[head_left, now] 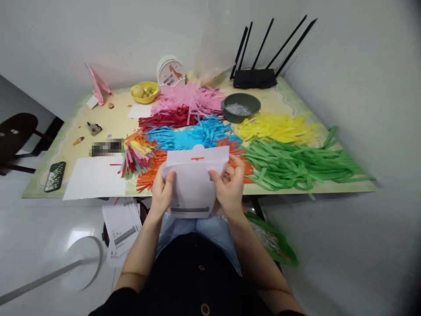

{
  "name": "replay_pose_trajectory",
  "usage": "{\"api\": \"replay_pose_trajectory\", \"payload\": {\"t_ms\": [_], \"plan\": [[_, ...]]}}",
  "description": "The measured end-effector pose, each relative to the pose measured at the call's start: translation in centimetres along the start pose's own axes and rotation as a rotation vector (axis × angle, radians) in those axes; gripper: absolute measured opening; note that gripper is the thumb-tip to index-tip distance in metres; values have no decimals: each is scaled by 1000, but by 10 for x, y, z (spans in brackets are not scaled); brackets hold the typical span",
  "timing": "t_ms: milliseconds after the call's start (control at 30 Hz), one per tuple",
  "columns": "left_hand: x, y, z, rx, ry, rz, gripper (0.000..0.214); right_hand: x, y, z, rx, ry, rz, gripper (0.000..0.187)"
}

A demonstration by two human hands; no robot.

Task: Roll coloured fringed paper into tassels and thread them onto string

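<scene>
Both my hands hold a white paper packaging sleeve (pixel 194 188) by its sides, above my lap at the table's front edge. It has a hang slot near the top, where orange shows through, and a printed dark band near the bottom. My left hand (pixel 162 192) grips the left side, thumb on the front face. My right hand (pixel 230 186) pinches the right side, with its fingers curled behind. Beyond the sleeve lie orange paper strips (pixel 148 177) and blue paper strips (pixel 187 137). A multicoloured tassel bunch (pixel 138 153) rests left of it.
Green strips (pixel 296 164), yellow strips (pixel 279 127), red strips (pixel 167 117) and pink strips (pixel 187 101) cover the table. A dark bowl (pixel 241 107) and black router (pixel 255 79) stand behind. A white sheet (pixel 95 177) and phone (pixel 55 177) lie left. More printed sleeves (pixel 123 230) sit below.
</scene>
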State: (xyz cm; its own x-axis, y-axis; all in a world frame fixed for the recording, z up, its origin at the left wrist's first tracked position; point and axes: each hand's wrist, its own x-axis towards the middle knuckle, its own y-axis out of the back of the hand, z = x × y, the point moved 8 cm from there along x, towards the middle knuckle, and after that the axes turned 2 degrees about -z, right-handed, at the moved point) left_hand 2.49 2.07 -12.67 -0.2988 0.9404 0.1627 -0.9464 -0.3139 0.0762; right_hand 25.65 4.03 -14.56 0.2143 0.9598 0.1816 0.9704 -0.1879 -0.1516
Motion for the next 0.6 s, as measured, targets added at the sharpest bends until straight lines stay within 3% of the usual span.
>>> {"api": "replay_pose_trajectory", "payload": {"t_ms": [133, 400, 600], "plan": [[-8, -7, 7, -163, 7, -2, 43, -9, 1, -4, 43, -4, 67, 46], [-11, 3, 10, -269, -7, 162, 35, -15, 15, -8, 82, 27, 170, 34], [-10, 12, 3, -329, 75, 254, 33, -14, 16, -6, 170, 3, 203, 29]]}}
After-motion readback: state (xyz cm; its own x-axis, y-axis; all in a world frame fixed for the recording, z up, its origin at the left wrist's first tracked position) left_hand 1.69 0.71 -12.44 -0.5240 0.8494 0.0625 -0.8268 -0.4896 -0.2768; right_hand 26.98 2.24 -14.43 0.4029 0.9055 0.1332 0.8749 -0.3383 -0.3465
